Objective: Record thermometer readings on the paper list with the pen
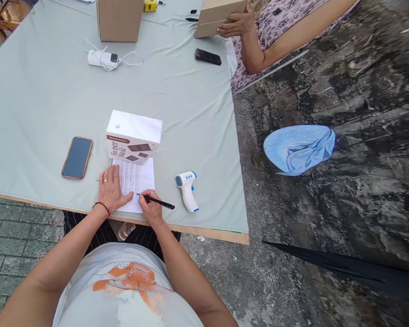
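Right hand: ours (152, 209), thumb and fingers clamped on a slim black pen (163, 203), its tip at the sheet.
Left hand: ours (111, 188), spread flat, thumb apart from the fingers, pressing the sheet's left side.
Sheet: white printed paper (147, 181), lying under our hands near the edge of the table's pale grey-green cloth (47, 100).
Thermometer: white-and-blue plastic, gun-shaped (187, 190), lying right of the sheet.
Phone: dark-screened, brown-edged (77, 157), lying left of our left hand.
Carton: white, printed "Super Meal" (134, 125), upright at the sheet's far end; we cannot tell whether it stands on the paper.
Device: white, oblong, with loose white cable (102, 59), beyond the carton.
Second phone: black (207, 56), far right.
Cardboard: plain brown box (119, 20), standing far back; another brown box (213, 20), under a co-worker's hand (236, 22).
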Available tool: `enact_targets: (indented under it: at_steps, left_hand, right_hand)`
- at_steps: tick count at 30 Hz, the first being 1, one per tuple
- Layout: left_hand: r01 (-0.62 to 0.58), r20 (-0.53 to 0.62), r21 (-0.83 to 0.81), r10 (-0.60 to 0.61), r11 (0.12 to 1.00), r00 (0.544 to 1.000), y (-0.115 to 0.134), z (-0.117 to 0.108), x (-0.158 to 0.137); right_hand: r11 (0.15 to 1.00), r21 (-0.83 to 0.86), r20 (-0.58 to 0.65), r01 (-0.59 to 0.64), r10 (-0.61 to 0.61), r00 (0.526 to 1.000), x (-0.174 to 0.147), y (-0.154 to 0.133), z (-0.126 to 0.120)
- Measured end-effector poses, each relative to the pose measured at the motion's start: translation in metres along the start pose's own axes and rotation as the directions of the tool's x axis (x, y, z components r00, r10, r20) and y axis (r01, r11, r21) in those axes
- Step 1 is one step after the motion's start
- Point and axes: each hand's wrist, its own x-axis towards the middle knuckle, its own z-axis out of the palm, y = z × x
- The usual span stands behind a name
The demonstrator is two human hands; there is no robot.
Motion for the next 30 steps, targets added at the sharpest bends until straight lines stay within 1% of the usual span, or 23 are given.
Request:
enact_targets:
  at_steps: [8,13,19,30]
  left_hand:
    - [-0.001,0.009,-0.005,0.001,1.0,1.0,-0.0004,-0.0012,0.0007]
    - [-0.002,0.001,0.007,0.002,1.0,1.0,-0.0004,-0.0008,0.0005]
    - [-0.004,-0.002,0.012,0.004,1.0,1.0,-0.0008,-0.0006,0.0004]
    - [-0.005,-0.002,-0.002,0.005,1.0,1.0,-0.0008,0.0003,0.0004]
  right_hand:
    - [0.999,0.019,-0.01,-0.027,0.027,1.0,-0.0008,-0.0013,-0.0003]
    - [1.0,0.021,-0.023,-0.014,0.015,1.0,-0.0011,-0.0009,0.0004]
    - [0.998,0.041,-0.045,-0.05,0.052,0.998,-0.0017,-0.0021,0.0002]
    - [1.0,-0.007,-0.042,-0.018,0.018,0.999,-0.0014,-0.0002,0.0007]
